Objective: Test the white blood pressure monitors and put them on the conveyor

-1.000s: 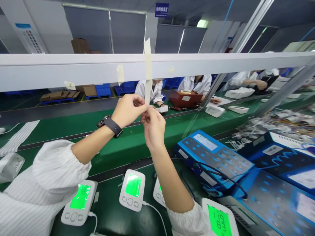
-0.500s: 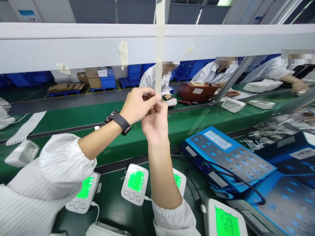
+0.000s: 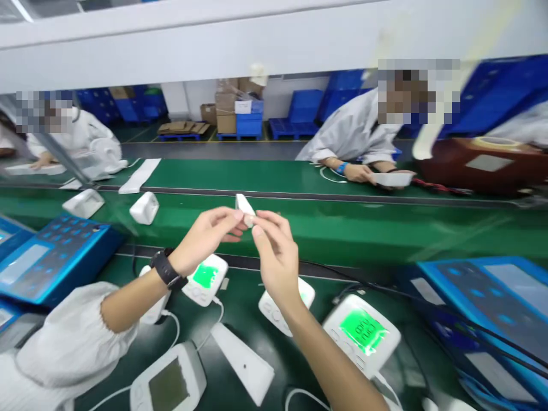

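Head view, step in hand: both hands are raised over the near bench (image 3: 240, 311), working a small white strip (image 3: 244, 204) between the fingertips.
Left hand (image 3: 209, 235): thumb and forefinger are pinched on the strip's upper part; a dark watch (image 3: 165, 268) sits on the wrist.
Right hand (image 3: 276, 260): its fingertips close on the strip's lower end, touching the left hand's fingers.
Strip's place: in the air between the two hands, above the green belt (image 3: 342, 228) and clear of every device.
Next move, as a judgement: the piece looks small and limp, so handling it calls for a light fingertip grip and keeping it off the other fingers.
Lit green screens: three, at near left (image 3: 205, 277), behind the right wrist (image 3: 306, 297) and at near right (image 3: 363, 331).
Dark screen: one (image 3: 169, 383).
White housings on the belt: two (image 3: 83, 202) (image 3: 144, 206).
Blue consoles: one at left (image 3: 47, 257), one at right (image 3: 492, 302).
People across the belt: two, at far left (image 3: 81, 134) and far right (image 3: 355, 128).
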